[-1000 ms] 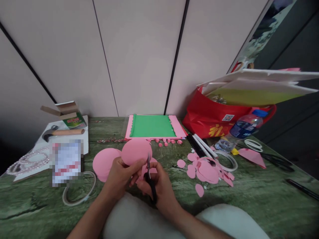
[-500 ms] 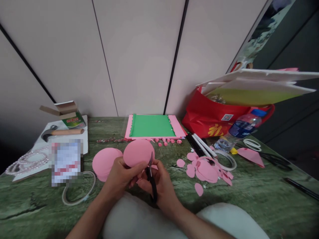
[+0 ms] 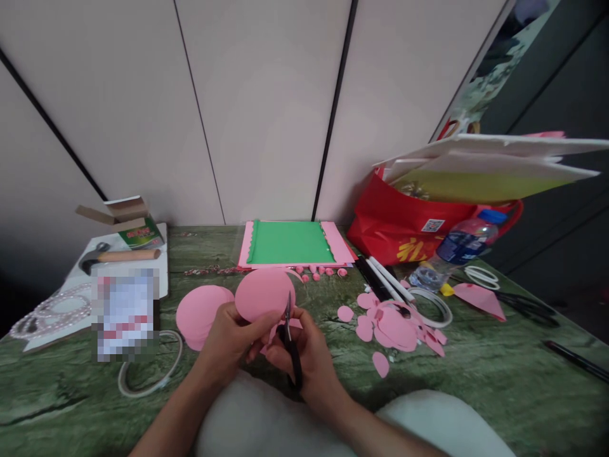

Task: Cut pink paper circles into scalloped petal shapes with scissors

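Between thumb and fingers, my left hand [image 3: 233,336] pinches a round pink paper disc [image 3: 264,295] by its lower edge. My right hand [image 3: 304,349] is closed around the black handles of a pair of scissors [image 3: 291,346]. Their metal blades point up and lie along the disc's right edge, where a thin strip curls away at the upper right. Some pink paper also shows between the two hands. A stack of pink paper discs [image 3: 202,314] lies on the table just left of my left hand.
Pink scraps and petals [image 3: 394,327] lie on the right by a tape roll [image 3: 431,308]. Behind stand a red bag [image 3: 394,216] and a tilted bottle [image 3: 459,244]. A green sheet [image 3: 292,242] lies at the back. On the left are a hammer [image 3: 124,255], bead strings [image 3: 52,311] and another tape roll [image 3: 152,377].
A thin curled strip of pink paper now shows at the disc's upper right edge. Both hands stay nearly in place, and the view has tilted slightly.
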The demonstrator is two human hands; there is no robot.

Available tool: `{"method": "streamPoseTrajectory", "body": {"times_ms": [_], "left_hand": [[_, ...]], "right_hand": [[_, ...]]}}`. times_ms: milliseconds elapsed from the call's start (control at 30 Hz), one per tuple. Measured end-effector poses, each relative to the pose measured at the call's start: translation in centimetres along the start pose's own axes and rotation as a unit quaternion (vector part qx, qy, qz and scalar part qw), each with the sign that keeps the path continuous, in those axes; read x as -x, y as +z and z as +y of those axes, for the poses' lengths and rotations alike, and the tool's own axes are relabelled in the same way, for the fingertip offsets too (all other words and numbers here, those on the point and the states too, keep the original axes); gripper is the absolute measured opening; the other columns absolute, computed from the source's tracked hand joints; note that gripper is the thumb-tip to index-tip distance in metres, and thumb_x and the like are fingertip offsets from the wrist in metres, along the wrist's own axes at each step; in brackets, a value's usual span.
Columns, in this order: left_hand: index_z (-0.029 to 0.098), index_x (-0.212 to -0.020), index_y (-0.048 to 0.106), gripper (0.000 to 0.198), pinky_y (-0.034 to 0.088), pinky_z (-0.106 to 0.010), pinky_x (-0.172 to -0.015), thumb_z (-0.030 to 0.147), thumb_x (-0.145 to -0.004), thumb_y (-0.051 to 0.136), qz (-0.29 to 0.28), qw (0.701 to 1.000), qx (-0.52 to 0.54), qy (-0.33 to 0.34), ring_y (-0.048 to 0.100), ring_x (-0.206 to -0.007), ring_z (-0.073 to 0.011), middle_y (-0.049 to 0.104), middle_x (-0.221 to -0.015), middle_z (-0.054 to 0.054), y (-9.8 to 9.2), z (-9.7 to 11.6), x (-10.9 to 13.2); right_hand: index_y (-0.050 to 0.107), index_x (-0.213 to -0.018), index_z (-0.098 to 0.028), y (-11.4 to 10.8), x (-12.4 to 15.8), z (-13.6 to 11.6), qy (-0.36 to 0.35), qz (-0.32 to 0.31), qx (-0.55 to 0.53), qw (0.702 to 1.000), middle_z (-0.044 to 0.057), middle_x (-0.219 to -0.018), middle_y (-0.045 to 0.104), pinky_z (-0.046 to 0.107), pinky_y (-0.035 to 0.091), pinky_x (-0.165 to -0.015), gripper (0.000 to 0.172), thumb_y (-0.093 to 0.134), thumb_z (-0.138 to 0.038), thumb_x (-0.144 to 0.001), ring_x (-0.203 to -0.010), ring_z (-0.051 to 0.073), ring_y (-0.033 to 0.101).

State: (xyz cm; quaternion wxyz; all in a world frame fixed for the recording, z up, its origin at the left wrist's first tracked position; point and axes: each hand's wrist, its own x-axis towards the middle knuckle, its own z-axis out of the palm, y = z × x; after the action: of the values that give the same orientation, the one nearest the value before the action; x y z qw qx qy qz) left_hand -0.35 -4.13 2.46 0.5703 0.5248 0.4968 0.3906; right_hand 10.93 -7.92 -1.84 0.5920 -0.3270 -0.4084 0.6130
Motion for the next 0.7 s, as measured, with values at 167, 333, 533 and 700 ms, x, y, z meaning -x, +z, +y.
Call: {"method": "streamPoseTrajectory", "body": {"times_ms": [167, 333, 533, 700], "left_hand": [[0.015, -0.039, 0.052, 0.033, 0.017, -0.018, -0.032, 0.033, -0.06, 0.068, 0.006, 1.0, -0.003, 0.002, 0.03, -0.027, -0.0035, 0.041, -0.03, 0.006, -0.1, -0.14, 0.02], [0.014, -0.039, 0.051, 0.032, 0.018, -0.018, -0.033, 0.032, -0.06, 0.068, 0.004, 1.0, 0.017, 0.008, 0.03, -0.028, -0.0029, 0.042, -0.031, 0.006, -0.06, 0.04, -0.03], [0.013, -0.041, 0.052, 0.032, 0.019, -0.017, -0.032, 0.031, -0.06, 0.07, -0.002, 0.999, 0.052, 0.014, 0.032, -0.028, -0.0027, 0.044, -0.034, 0.006, -0.04, 0.19, -0.09], [0.014, -0.048, 0.055, 0.03, 0.019, -0.017, -0.031, 0.035, -0.063, 0.07, -0.021, 0.995, 0.093, 0.014, 0.035, -0.027, -0.0027, 0.049, -0.04, 0.005, -0.07, 0.32, -0.1]], "right_hand": [[0.039, -0.086, -0.025, -0.15, -0.11, 0.42, 0.012, 0.011, 0.005, 1.0, -0.005, -0.062, 0.06, 0.026, 0.041, -0.053, 0.053, 0.08, -0.043, -0.055, -0.051, 0.013, 0.054], [0.04, -0.085, -0.024, -0.07, -0.07, 0.16, 0.027, 0.028, 0.012, 0.999, -0.005, -0.059, 0.062, 0.021, 0.037, -0.046, 0.056, 0.082, -0.039, -0.052, -0.044, 0.009, 0.048], [0.04, -0.084, -0.023, -0.1, 0.04, -0.22, 0.029, 0.038, 0.043, 0.998, -0.008, -0.051, 0.057, 0.017, 0.03, -0.039, 0.053, 0.078, -0.044, -0.054, -0.038, 0.006, 0.039], [0.041, -0.083, -0.023, 0.19, -0.05, -0.32, 0.032, 0.049, 0.052, 0.997, -0.008, -0.051, 0.057, 0.017, 0.032, -0.037, 0.055, 0.078, -0.047, -0.051, -0.037, 0.007, 0.041]]}}
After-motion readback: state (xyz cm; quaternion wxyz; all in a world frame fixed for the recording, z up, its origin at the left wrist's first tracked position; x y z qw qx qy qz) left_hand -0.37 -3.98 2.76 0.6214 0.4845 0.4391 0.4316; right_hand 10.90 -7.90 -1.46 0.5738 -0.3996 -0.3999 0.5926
